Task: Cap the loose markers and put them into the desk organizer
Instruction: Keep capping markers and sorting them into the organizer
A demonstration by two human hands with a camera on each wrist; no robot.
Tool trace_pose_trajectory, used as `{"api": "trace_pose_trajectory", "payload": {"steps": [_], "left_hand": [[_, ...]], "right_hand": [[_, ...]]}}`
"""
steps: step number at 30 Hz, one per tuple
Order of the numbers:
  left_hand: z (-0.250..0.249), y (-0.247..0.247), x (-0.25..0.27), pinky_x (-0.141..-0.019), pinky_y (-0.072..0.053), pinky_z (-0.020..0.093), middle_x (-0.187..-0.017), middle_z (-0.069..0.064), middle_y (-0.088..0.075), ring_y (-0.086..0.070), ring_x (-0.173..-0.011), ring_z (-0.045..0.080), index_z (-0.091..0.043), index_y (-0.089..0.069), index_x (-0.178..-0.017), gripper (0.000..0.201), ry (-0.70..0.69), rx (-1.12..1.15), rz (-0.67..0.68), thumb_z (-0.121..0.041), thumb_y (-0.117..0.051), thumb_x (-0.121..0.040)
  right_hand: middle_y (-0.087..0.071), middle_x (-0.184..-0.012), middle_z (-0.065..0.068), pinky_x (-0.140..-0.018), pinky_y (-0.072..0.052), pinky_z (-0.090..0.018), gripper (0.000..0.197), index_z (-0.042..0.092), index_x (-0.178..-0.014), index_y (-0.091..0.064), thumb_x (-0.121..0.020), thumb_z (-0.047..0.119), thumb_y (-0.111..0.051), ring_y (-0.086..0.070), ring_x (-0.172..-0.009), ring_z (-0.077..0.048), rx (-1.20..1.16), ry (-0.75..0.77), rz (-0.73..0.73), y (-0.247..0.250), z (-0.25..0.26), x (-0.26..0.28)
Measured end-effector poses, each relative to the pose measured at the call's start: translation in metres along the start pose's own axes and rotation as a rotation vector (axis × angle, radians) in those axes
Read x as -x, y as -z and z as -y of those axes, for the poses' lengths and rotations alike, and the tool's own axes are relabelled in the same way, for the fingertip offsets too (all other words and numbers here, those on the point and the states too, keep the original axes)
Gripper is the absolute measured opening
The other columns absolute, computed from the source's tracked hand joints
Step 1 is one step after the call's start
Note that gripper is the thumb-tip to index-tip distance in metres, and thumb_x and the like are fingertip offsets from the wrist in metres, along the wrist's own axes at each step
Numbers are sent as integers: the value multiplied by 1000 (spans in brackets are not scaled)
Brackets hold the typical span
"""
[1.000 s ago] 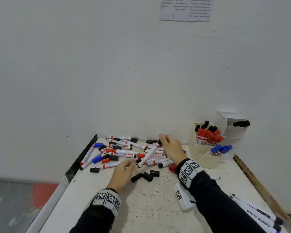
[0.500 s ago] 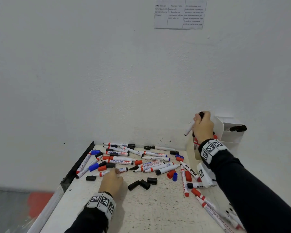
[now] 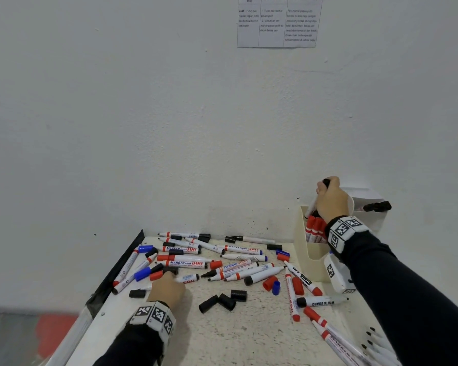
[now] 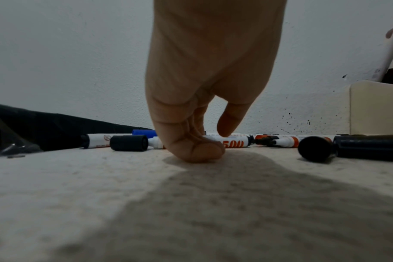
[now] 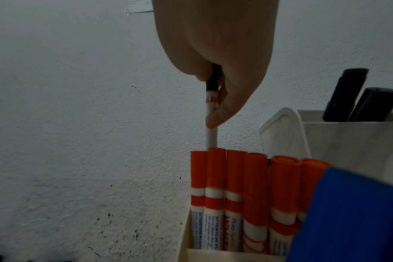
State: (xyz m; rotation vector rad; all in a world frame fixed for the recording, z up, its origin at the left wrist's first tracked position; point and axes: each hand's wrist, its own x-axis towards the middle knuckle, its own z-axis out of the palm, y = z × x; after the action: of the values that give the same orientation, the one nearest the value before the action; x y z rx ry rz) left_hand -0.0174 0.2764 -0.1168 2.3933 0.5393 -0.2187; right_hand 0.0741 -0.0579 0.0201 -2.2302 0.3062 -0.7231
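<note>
My right hand [image 3: 331,199] [image 5: 213,106] pinches a black-capped white marker [image 5: 211,138] [image 3: 311,207] and holds it upright over the cream desk organizer [image 3: 310,257]. The marker's lower end dips behind a row of red-capped markers [image 5: 236,177] standing in the front compartment. My left hand [image 3: 167,287] [image 4: 204,127] rests on the table in the pile, its curled fingers and thumb on a white marker with red "500" print [image 3: 189,278] [image 4: 233,141]. Many loose markers and caps lie across the tabletop [image 3: 249,326].
Three loose black caps [image 3: 222,301] lie right of my left hand. Black markers [image 3: 377,206] stand in the organizer's rear compartment. More markers [image 3: 341,342] lie at the front right. A black strip [image 3: 117,270] edges the table's left side. The wall stands directly behind.
My right hand lifted the black-capped marker from the pile, carried it right to the organizer and turned it upright. My left hand slid a little left and stays on the table.
</note>
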Motion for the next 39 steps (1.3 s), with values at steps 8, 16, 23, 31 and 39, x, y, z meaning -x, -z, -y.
{"api": "trace_pose_trajectory", "payload": {"steps": [8, 16, 23, 31, 39], "left_hand": [[0, 1, -2, -81, -40, 21, -114, 4, -61, -52, -89, 9, -15, -56, -118, 26, -28, -38, -51, -23, -44, -97], [2, 1, -2, -84, -44, 23, -94, -1, -60, -58, -90, 10, -15, -60, -105, 19, -33, -58, -72, -28, -52, -93], [2, 4, 3, -77, -41, 21, -92, -3, -56, -53, -84, 8, -19, -55, -103, 15, -87, 5, -183, -28, -55, -92], [-5, 9, 13, -70, -50, 24, -82, 3, -58, -56, -70, 12, -18, -48, -88, 9, -216, 263, -248, -12, -55, -89], [-4, 14, 23, -53, -36, 23, -78, 8, -53, -47, -61, 12, -9, -41, -102, 10, -215, 525, -380, -17, -35, -99]], "right_hand": [[-62, -103, -21, -66, -44, -30, 17, 10, -110, -46, -95, 5, -44, -58, -83, -30, 41, -30, 151, -27, -20, -6], [-64, -96, -18, -78, -42, -31, 25, 0, -92, -66, -94, 16, -47, -59, -94, -33, 348, 94, 226, -36, -24, -2], [-46, -127, -16, -93, -40, -39, 33, 3, -116, -60, -94, 19, -41, -41, -118, -36, 542, 66, 328, -40, -20, 7], [-38, -141, -13, -101, -36, -43, 44, 11, -134, -45, -91, 18, -43, -31, -130, -37, 597, 39, 342, -40, -21, 14], [-41, -137, -7, -110, -14, -43, 36, 18, -123, -55, -87, 20, -49, -31, -128, -28, 592, 109, 222, -46, -8, 33]]}}
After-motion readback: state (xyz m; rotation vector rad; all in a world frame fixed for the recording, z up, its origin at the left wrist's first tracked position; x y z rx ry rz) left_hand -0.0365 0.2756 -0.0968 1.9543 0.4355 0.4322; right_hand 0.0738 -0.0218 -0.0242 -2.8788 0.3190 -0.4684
